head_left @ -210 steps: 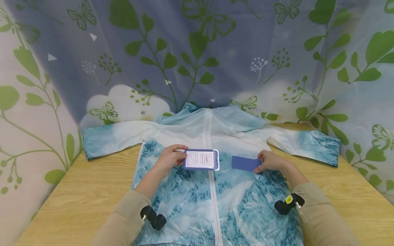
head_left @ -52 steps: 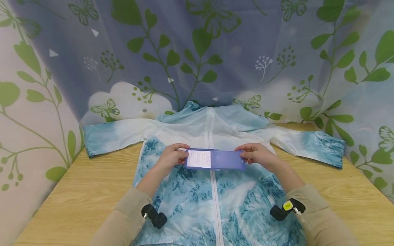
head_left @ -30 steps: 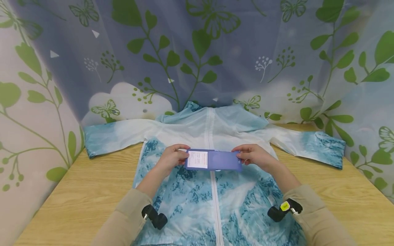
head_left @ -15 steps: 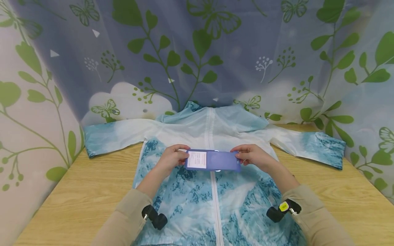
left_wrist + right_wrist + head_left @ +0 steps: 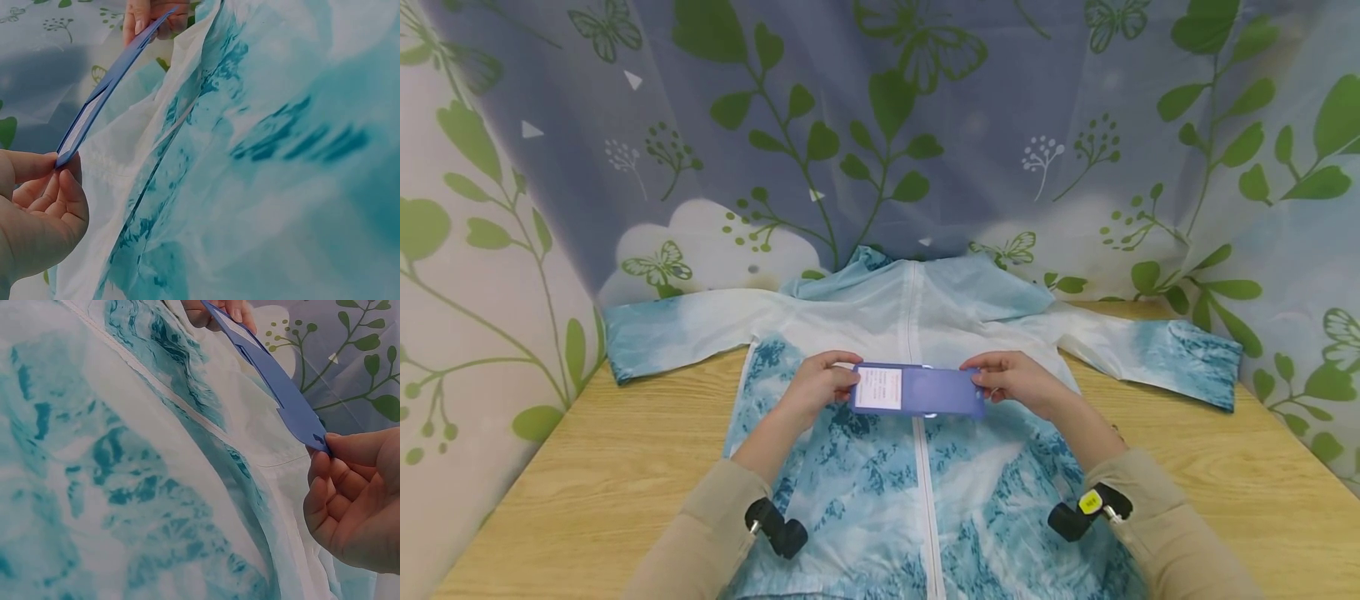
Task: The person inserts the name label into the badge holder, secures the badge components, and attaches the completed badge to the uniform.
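Observation:
In the head view my left hand [image 5: 811, 385] pinches the left end of a blue ID card holder [image 5: 878, 412], thumb and fingers at its edge. A white printed card [image 5: 878, 389] shows in the holder's left part. My right hand [image 5: 1018, 382] pinches the right end of a flat blue cover [image 5: 943, 392], which overlaps the holder's right part and hides the rest of the card. Both wrist views show the holder and the cover [image 5: 281, 390] in one line, held above the jacket between the two hands. The holder's clear end tab peeks out behind the cover.
A blue and white zip jacket [image 5: 850, 517] lies spread on the wooden table [image 5: 587, 483], sleeves out to both sides. Behind stands a leaf-patterned curtain [image 5: 970, 150]. A small black camera [image 5: 777, 529] sits on each sleeve cuff.
Seven seconds ago the cover was apart from the holder on the right. It now overlaps it, and over the last second my right hand has shifted slightly left, hiding more of the card.

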{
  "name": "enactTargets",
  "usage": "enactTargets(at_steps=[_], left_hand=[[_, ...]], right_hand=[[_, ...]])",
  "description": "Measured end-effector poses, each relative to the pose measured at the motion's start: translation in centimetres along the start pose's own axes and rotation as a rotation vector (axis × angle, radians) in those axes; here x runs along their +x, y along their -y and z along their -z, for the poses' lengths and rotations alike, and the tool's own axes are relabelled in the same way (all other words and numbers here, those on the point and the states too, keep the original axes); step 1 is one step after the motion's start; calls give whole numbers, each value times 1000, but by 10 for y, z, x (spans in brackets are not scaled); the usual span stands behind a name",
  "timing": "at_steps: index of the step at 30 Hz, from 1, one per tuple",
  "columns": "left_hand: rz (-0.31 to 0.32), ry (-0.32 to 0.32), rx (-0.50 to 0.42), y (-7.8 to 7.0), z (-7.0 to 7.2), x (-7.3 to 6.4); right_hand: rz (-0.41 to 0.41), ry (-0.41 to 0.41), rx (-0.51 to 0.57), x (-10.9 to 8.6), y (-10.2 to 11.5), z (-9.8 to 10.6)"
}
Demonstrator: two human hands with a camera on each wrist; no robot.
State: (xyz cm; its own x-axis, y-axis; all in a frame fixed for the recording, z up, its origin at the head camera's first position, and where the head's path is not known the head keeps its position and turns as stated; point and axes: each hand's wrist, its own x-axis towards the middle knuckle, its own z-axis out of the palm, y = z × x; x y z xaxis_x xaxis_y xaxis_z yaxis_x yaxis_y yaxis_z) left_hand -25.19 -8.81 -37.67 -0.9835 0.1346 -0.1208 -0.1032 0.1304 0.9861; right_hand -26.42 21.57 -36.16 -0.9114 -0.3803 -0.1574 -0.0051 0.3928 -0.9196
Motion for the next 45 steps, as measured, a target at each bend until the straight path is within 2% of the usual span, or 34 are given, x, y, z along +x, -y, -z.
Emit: enactTargets(at_steps=[6, 29, 30, 45], left_hand=[[16, -5, -2, -1, -1, 0], [6, 4, 2, 0, -2, 1], [4, 6, 2, -4, -3, -2], [16, -17, -10, 2, -7, 3]], right_hand=[[-9, 1, 16, 0, 1, 1], [-11, -8, 14, 1, 5, -4], [-12, -9, 14, 1, 5, -4], [-16, -3, 18, 4, 8, -11]])
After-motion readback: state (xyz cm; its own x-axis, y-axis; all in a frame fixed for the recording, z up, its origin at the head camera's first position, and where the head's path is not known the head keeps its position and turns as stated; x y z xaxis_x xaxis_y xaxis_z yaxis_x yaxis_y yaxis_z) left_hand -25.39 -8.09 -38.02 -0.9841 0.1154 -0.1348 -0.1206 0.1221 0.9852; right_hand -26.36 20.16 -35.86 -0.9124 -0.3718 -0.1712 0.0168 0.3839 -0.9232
